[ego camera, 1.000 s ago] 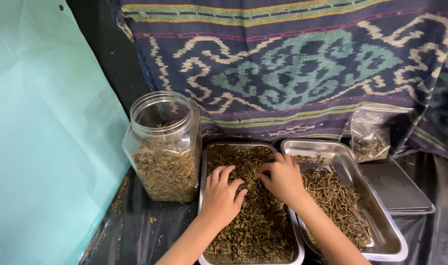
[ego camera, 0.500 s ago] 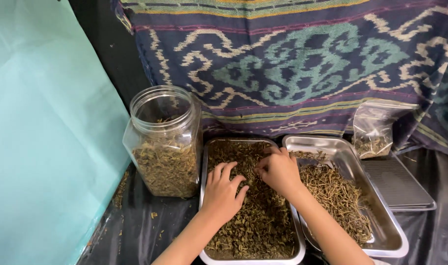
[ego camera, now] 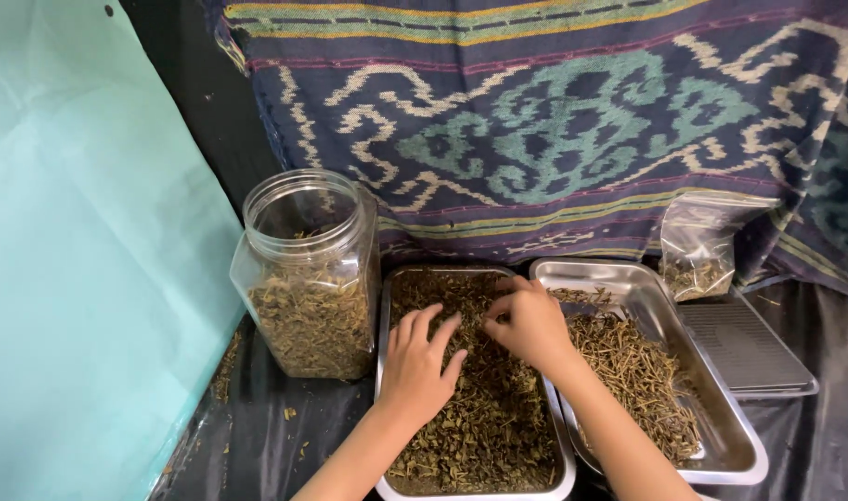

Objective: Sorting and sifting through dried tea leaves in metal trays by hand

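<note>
Both my hands rest in a steel tray (ego camera: 382, 371) full of dried green-brown leaves (ego camera: 498, 427). My left hand (ego camera: 419, 366) lies flat on the leaves with fingers spread. My right hand (ego camera: 530, 325) is curled over the leaves near the tray's far right side, fingertips pinching into them; whether it holds any is not visible. A second steel tray (ego camera: 721, 408) to the right holds dried stems (ego camera: 637, 371).
A clear plastic jar (ego camera: 308, 278), open and half full of dried leaves, stands left of the trays. A small clear bag (ego camera: 698, 246) with some leaves leans against a patterned woven cloth (ego camera: 554, 121). A flat grey lid (ego camera: 749, 348) lies far right. Teal sheet (ego camera: 80, 260) on the left.
The view has shifted slightly. My right hand has moved a little across the leaves; my left hand stays spread on them.
</note>
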